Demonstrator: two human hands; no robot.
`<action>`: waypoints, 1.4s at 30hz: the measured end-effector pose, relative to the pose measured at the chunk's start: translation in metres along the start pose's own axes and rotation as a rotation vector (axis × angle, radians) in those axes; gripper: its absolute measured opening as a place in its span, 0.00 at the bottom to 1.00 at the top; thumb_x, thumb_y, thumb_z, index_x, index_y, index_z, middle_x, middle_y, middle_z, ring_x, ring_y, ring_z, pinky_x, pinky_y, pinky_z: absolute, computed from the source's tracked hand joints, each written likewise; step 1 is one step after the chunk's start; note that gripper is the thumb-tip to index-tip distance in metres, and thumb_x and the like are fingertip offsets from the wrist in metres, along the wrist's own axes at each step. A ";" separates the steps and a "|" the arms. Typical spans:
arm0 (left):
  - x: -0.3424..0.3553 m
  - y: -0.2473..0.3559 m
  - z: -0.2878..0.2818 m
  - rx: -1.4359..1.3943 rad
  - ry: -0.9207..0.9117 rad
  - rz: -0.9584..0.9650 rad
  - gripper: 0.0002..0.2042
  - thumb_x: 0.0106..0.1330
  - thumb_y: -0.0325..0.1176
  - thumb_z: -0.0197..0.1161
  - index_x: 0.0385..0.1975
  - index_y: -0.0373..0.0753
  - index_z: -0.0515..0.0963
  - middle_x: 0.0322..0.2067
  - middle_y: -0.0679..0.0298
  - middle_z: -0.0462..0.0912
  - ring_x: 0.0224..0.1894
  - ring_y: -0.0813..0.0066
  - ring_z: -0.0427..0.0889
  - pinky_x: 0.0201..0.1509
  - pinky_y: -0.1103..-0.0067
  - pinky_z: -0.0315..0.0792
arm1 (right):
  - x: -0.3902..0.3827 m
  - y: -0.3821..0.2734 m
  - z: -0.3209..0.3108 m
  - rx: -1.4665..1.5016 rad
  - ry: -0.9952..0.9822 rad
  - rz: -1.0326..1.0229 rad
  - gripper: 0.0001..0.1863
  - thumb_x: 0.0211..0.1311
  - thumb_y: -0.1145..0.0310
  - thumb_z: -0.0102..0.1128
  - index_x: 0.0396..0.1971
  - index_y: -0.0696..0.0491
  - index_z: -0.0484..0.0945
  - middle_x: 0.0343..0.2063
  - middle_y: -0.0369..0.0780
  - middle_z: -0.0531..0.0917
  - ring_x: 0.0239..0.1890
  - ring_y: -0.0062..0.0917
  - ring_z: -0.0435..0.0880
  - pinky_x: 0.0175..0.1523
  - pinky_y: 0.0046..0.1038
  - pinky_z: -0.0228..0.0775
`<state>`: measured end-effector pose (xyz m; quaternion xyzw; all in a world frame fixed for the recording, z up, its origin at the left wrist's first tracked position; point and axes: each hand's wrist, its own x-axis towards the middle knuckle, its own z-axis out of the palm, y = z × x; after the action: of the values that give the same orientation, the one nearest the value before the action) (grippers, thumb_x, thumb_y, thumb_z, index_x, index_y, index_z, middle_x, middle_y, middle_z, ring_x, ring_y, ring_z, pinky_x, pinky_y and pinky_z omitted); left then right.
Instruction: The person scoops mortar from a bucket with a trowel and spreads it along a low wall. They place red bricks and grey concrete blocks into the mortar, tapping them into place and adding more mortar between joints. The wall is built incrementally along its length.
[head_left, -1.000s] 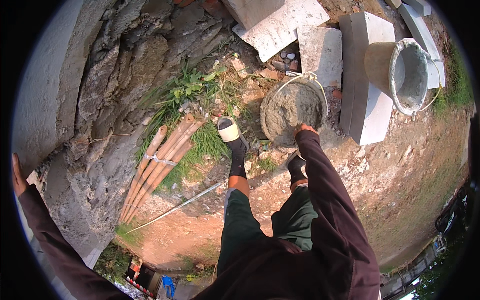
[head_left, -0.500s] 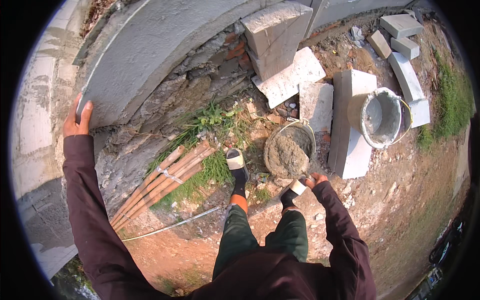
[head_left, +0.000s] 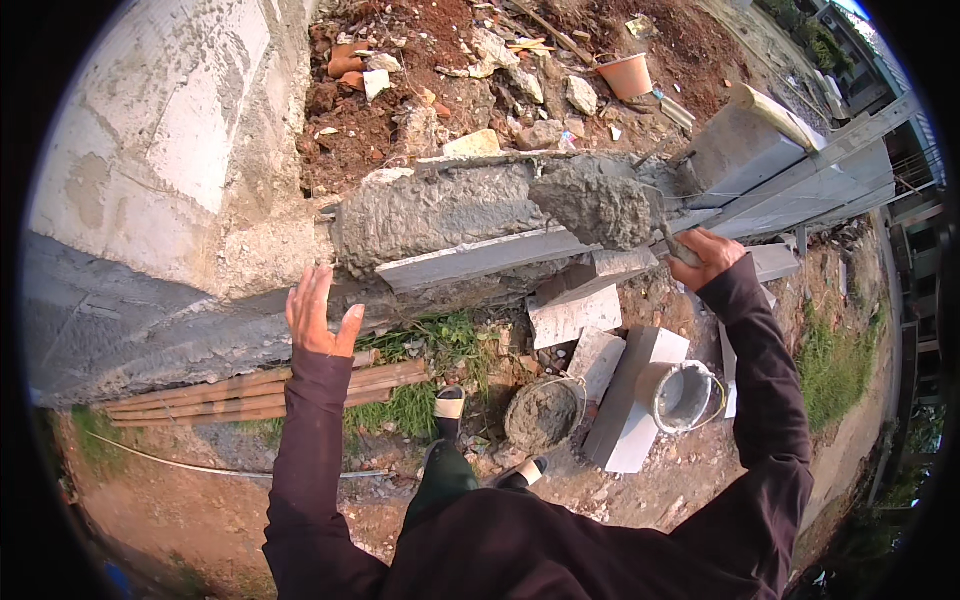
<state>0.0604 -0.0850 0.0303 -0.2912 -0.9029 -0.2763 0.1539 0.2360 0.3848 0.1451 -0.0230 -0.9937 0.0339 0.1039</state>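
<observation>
We note our left hand point(head_left: 320, 312) open, fingers spread, near the rough grey mortar-topped wall point(head_left: 440, 225); contact cannot be judged. At the wall's top, the heaped, damp-looking grey mortar point(head_left: 600, 205) could slide off if the grey-handled trowel point(head_left: 683, 252) tips. The load looks thick, lumpy, uneven, hiding the blade. Our right hand point(head_left: 710, 257) grips the handle.

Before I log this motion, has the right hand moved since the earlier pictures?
Yes. Judged against the mortar-filled bucket, the right hand has moved away from it, up to the wall.
</observation>
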 end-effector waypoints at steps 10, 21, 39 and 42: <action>0.010 -0.102 -0.059 0.120 0.198 0.137 0.20 0.56 0.30 0.60 0.50 0.34 0.70 0.53 0.52 0.72 0.58 0.52 0.67 0.60 0.63 0.61 | 0.063 -0.045 0.032 0.008 -0.124 0.427 0.19 0.53 0.58 0.59 0.40 0.55 0.75 0.28 0.43 0.76 0.28 0.29 0.79 0.32 0.30 0.72; 0.064 -0.135 -0.007 0.305 0.254 0.112 0.21 0.53 0.34 0.61 0.49 0.40 0.72 0.52 0.59 0.74 0.57 0.62 0.69 0.63 0.63 0.54 | 0.067 -0.120 0.038 0.924 -0.402 0.859 0.20 0.60 0.57 0.50 0.39 0.60 0.75 0.19 0.42 0.77 0.17 0.29 0.78 0.24 0.28 0.70; 0.074 -0.188 0.001 0.663 0.137 0.109 0.15 0.65 0.41 0.52 0.48 0.45 0.75 0.49 0.67 0.77 0.53 0.69 0.73 0.61 0.68 0.53 | -0.292 -0.133 0.260 0.266 -0.462 1.278 0.23 0.51 0.49 0.57 0.37 0.54 0.74 0.29 0.52 0.80 0.36 0.48 0.79 0.41 0.43 0.69; 0.080 -0.215 -0.013 0.584 0.060 0.007 0.17 0.65 0.42 0.52 0.50 0.43 0.75 0.48 0.60 0.78 0.51 0.66 0.75 0.57 0.76 0.62 | -0.390 -0.139 0.362 0.251 -0.779 1.486 0.25 0.47 0.48 0.57 0.39 0.52 0.76 0.38 0.49 0.80 0.45 0.43 0.78 0.49 0.39 0.69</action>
<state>-0.1326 -0.2027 -0.0124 -0.2293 -0.9383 -0.0126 0.2588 0.5361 0.2028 -0.2776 -0.6450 -0.6740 0.2087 -0.2934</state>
